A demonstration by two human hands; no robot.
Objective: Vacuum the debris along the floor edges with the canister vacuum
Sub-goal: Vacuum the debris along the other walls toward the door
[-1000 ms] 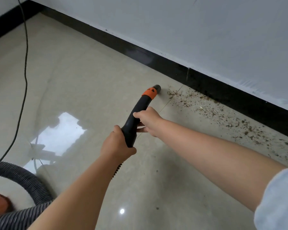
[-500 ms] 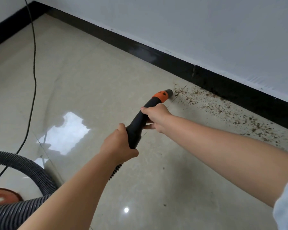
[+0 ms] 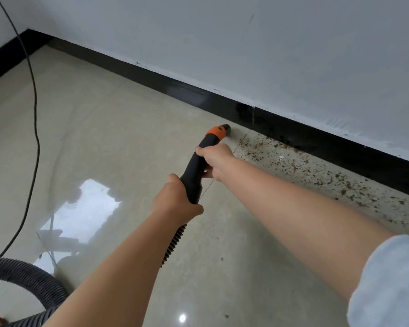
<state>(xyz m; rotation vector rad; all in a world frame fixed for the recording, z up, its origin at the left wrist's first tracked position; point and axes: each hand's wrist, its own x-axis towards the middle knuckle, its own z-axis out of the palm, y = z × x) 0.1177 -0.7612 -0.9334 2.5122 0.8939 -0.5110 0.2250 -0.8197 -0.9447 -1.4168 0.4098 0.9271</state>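
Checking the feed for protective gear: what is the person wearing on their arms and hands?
No gloves, watch or rings show on the left hand or right hand. Both forearms are bare. Only a pale blue-grey sleeve shows, on the right upper arm.

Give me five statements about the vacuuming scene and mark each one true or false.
1. Both hands grip the black vacuum nozzle with the orange collar. True: the left hand holds it nearer the ribbed hose, the right hand nearer the tip.
2. The brown scattered debris lies left of the nozzle tip. False: it lies to the right, along the black baseboard.
3. The grey ribbed hose curves through the lower left. True.
4. The wall above the baseboard is red. False: it is white.
5. A thin black power cord runs across the glossy beige tiled floor. True.
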